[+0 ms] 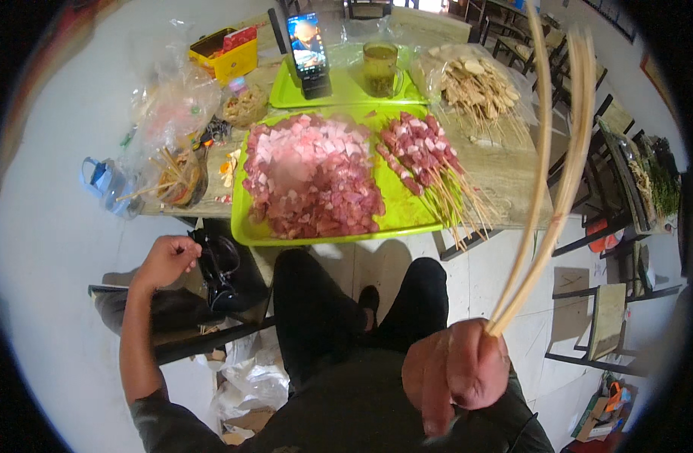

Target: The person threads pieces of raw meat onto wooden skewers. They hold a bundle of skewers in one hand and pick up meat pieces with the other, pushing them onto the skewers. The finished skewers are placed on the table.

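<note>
My right hand [459, 365], raised close to the camera, grips a bundle of long bamboo skewers [556, 226] by one end; they point up and away, slightly blurred. My left hand [170, 261] is off to the left, below the table edge, its fingers curled together with nothing visible in them. A green tray [403, 219] lies in front of me. On its left half is a heap of diced raw meat [323, 198], with paler fatty cubes [318, 139] towards the back. Several threaded meat skewers [417, 139] are piled on its right side, sticks towards me.
Behind stand a second green tray [346, 97], a phone [308, 48] and a glass mug of tea [380, 68]. A bag of skewered pale slices [476, 85] is at the right. Leftward are a skewer container [179, 181], a water jug [111, 187] and a black handbag [224, 272].
</note>
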{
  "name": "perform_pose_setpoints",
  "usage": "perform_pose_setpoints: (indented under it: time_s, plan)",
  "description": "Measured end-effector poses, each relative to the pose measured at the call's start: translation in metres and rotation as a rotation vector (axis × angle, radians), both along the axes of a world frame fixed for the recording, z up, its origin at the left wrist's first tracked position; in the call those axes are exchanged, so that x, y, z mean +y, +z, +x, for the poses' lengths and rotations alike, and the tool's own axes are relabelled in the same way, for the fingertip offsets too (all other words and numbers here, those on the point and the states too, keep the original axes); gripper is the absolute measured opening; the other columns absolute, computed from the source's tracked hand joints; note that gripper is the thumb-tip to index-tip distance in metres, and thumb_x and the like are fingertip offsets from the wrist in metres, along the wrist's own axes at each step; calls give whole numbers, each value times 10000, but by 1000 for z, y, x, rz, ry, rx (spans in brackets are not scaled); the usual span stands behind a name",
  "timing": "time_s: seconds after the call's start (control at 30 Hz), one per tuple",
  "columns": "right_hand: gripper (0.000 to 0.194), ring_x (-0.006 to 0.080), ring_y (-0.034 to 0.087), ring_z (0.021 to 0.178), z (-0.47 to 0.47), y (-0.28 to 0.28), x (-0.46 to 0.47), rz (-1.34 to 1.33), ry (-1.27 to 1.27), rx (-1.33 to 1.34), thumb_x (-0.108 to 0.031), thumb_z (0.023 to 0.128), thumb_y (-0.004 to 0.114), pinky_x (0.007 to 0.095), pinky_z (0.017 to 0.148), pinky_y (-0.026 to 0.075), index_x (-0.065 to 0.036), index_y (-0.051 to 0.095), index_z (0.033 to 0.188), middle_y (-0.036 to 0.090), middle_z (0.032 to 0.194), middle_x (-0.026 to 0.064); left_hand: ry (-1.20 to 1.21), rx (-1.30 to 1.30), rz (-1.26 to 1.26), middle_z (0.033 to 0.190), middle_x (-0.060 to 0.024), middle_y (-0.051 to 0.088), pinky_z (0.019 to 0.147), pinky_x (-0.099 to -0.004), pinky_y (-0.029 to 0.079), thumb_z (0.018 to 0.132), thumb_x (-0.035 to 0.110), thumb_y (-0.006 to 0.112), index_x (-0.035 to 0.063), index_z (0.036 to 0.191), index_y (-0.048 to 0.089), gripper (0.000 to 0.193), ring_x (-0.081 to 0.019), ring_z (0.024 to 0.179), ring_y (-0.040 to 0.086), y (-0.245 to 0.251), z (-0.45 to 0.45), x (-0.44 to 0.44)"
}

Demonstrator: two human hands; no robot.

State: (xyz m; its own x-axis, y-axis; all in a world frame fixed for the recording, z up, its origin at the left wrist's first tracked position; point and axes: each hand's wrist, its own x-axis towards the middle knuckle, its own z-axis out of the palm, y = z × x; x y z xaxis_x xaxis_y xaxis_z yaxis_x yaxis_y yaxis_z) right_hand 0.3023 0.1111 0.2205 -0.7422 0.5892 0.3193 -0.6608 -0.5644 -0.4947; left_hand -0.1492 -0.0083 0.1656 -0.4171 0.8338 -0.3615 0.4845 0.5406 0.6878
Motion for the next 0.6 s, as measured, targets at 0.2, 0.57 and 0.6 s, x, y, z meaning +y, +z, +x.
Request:
perform_pose_setpoints:
  time_s: [0.2, 0.57, 0.6]
  plan:
    - [416, 142, 564, 388, -21, 18, -28, -154, -172, 526, -374, 1064, 334, 240, 318, 395, -47, 547, 922, 684, 648, 186, -51, 161, 62, 658, 18, 561, 567, -253, 423, 969, 153, 604, 15, 769, 585, 243, -62, 608, 495, 4, 0, 8]
    - [338, 159, 589, 409, 21, 21, -12, 223, 93, 307, -325, 1052, 408, 218, 329, 392, -41, 579, 983, 720, 783, 222, -710, 605, 153, 741, -134, 638, 633, -372, 479, 940, 207, 588, 44, 880, 643, 182, -221, 652, 597, 62, 59, 142]
    - [351, 170, 583, 410, 28, 17, -12, 239, 51, 235, -331, 1056, 384, 239, 343, 412, -51, 572, 961, 694, 723, 186, -746, 628, 169, 751, -141, 649, 638, -380, 482, 930, 205, 586, 47, 876, 655, 181, -236, 666, 616, 60, 62, 157]
